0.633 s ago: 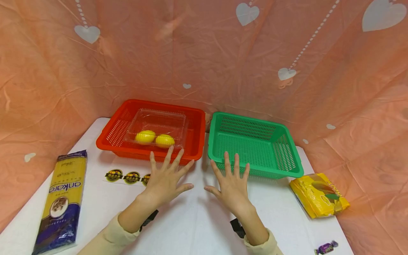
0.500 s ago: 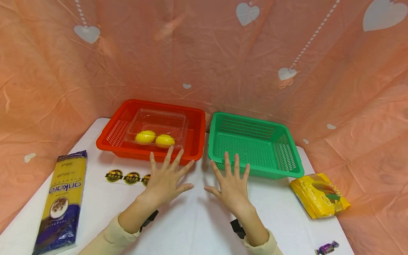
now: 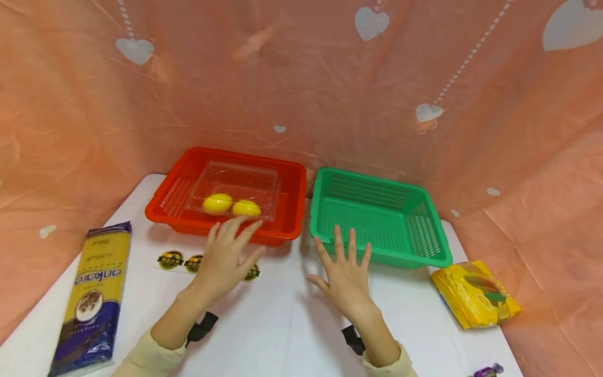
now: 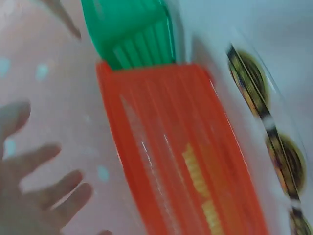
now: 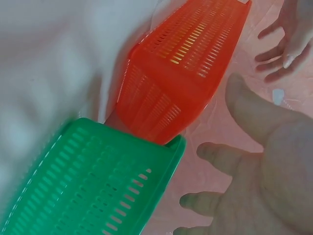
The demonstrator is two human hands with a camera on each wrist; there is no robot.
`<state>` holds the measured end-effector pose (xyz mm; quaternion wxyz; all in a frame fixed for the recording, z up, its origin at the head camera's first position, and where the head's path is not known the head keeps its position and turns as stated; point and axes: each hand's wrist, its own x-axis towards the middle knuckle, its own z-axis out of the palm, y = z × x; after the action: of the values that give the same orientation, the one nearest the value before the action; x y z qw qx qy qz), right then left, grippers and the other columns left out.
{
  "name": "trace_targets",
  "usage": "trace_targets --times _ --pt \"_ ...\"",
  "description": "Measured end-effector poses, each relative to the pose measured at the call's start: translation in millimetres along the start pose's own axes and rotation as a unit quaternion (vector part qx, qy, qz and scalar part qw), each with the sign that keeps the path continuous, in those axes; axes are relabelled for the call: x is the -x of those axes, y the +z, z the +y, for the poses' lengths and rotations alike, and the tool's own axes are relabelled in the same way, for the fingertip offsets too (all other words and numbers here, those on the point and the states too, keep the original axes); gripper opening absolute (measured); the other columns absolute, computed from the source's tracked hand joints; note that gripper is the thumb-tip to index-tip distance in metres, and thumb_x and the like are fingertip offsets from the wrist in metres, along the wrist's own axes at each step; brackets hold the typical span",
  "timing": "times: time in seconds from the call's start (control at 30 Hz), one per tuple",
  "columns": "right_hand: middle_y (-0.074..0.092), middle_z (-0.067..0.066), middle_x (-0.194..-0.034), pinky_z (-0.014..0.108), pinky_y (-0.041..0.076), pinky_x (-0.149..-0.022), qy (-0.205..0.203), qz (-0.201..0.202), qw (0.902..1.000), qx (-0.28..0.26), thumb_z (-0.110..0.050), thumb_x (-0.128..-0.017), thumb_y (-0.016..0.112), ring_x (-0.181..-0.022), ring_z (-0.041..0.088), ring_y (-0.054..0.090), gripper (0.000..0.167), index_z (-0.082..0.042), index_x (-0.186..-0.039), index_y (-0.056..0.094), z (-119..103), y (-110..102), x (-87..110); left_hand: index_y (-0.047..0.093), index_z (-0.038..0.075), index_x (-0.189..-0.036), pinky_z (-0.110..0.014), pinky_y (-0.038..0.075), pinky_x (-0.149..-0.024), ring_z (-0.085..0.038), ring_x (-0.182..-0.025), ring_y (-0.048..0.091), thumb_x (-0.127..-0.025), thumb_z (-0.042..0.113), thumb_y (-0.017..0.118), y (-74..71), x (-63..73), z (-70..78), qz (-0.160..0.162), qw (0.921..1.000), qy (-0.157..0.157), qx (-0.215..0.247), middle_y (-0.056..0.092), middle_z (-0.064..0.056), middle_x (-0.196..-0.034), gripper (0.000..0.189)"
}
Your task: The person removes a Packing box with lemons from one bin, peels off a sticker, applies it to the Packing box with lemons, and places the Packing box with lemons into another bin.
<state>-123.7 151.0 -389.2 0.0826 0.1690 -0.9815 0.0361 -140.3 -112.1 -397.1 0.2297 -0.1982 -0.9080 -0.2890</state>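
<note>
My left hand [image 3: 223,262] hovers before the front of the red basket [image 3: 183,225], fingers loosely bent and holding nothing. Inside that basket lies a clear plastic box [image 3: 245,178], with two yellow lemon-like fruits [image 3: 218,203] showing at its near side. A strip of round dark stickers [image 3: 170,259] lies on the table, partly covered by the left hand. My right hand [image 3: 346,280] is spread in front of the green basket [image 3: 405,259], its fingertips overlapping the near rim in the head view. Nothing is in its grasp; the right wrist view shows the palm and parted fingers [image 5: 222,157].
At the left lies a long yellow and blue pasta packet [image 3: 96,293]. A yellow packet with a mango picture [image 3: 476,293] sits right of the green basket, and a purple wrapped candy [image 3: 487,372] near the bottom right. An orange curtain [image 3: 301,78] hangs behind the baskets.
My left hand has shifted left and its spread fingers have drawn together somewhat, uncovering a sticker on its right. The right hand stays nearly in place. The head view has shifted slightly.
</note>
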Motion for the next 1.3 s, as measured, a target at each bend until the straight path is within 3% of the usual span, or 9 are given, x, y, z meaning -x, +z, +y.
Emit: trace_targets --times 0.07,0.13,0.33,0.43,0.57,0.7,0.97,1.17,1.3 --pt "0.019 0.025 -0.161 0.078 0.01 -0.108 -0.002 0.003 1.0 -0.002 -0.053 -0.089 0.067 -0.146 0.053 0.009 0.074 -0.021 -0.152 0.044 0 -1 -0.5 0.064 -0.001 -0.126 -0.054 0.036 -0.1 -0.039 -0.117 0.05 -0.089 0.013 0.073 -7.7 -2.4 -11.0 0.088 0.9932 -0.038 0.067 0.056 -0.022 -0.124 0.041" --pt "0.019 0.025 -0.161 0.078 0.01 -0.108 -0.002 0.005 1.0 -0.002 -0.052 -0.09 0.067 -0.146 0.052 0.01 0.073 -0.02 -0.152 0.044 0 -1 -1.4 0.067 -0.005 -0.116 -0.041 0.04 -0.093 -0.032 -0.106 0.054 -0.087 0.001 0.069 -16.1 -4.6 -23.7 0.167 0.9749 -0.084 0.121 0.06 -0.02 -0.111 0.029" --pt "0.019 0.025 -0.161 0.078 0.011 -0.108 -0.012 0.004 0.9999 -0.005 -0.052 -0.091 0.066 -0.146 0.052 0.009 0.074 -0.019 -0.152 0.043 -2 -2 -3.6 0.069 -0.013 -0.097 -0.015 0.046 -0.072 -0.007 -0.077 0.058 -0.087 -0.008 0.06 -37.3 -0.8 -59.8 0.321 0.8875 -0.241 0.226 0.064 0.006 -0.082 0.014" --pt "0.019 0.025 -0.161 0.078 0.011 -0.108 -0.016 0.004 0.9998 -0.01 -0.051 -0.09 0.067 -0.146 0.052 0.01 0.074 -0.018 -0.152 0.043 -3 -1 -3.4 0.067 -0.012 -0.103 -0.013 0.045 -0.07 -0.005 -0.079 0.055 -0.087 -0.006 0.06 -43.0 5.1 -69.1 0.332 0.8511 -0.315 0.257 0.057 0.009 -0.089 0.019" --pt "0.021 0.025 -0.16 0.078 0.012 -0.108 -0.022 0.008 0.9997 -0.011 -0.049 -0.09 0.068 -0.146 0.052 0.011 0.073 -0.018 -0.152 0.044 -5 0 -2.7 0.064 -0.001 -0.118 -0.01 0.044 -0.073 -0.007 -0.092 0.047 -0.087 -0.003 0.063 -44.6 10.7 -75.5 0.293 0.825 -0.388 0.289 0.037 -0.002 -0.121 0.031" --pt "0.02 0.025 -0.16 0.078 0.012 -0.107 -0.032 0.01 0.9993 -0.014 -0.048 -0.09 0.069 -0.146 0.052 0.01 0.073 -0.017 -0.152 0.043 -8 1 -2.7 0.054 0.007 -0.132 -0.007 0.046 -0.068 -0.008 -0.094 0.048 -0.088 -0.005 0.064 -43.8 9.4 -76.4 0.285 0.7933 -0.419 0.338 0.02 -0.005 -0.129 0.047" --pt "0.02 0.024 -0.161 0.078 0.011 -0.108 -0.033 0.011 0.9991 -0.023 -0.046 -0.09 0.07 -0.147 0.05 0.007 0.074 -0.018 -0.152 0.043 -8 1 -2.3 0.038 -0.003 -0.143 -0.008 0.049 -0.066 -0.006 -0.085 0.051 -0.086 -0.012 0.061 -39.3 6.1 -75.8 0.291 0.7682 -0.429 0.376 0.028 -0.002 -0.114 0.061" --pt "0.022 0.025 -0.16 0.078 0.014 -0.107 -0.035 0.015 0.9991 -0.016 -0.046 -0.09 0.07 -0.146 0.051 0.011 0.073 -0.017 -0.151 0.044 -6 2 -2.2 0.036 -0.007 -0.144 -0.012 0.054 -0.067 -0.004 -0.076 0.057 -0.086 -0.018 0.058 -33.9 3.6 -76.3 0.305 0.7372 -0.434 0.419 0.028 -0.001 -0.118 0.063" --pt "0.022 0.025 -0.16 0.078 0.014 -0.107 -0.033 0.014 0.9992 -0.017 -0.046 -0.09 0.07 -0.147 0.051 0.01 0.072 -0.017 -0.151 0.044 -4 3 -2.9 0.038 -0.006 -0.142 -0.012 0.054 -0.067 -0.004 -0.076 0.055 -0.083 -0.02 0.063 -29.5 1.9 -75.2 0.325 0.7292 -0.436 0.415 0.025 0.0 -0.117 0.066"
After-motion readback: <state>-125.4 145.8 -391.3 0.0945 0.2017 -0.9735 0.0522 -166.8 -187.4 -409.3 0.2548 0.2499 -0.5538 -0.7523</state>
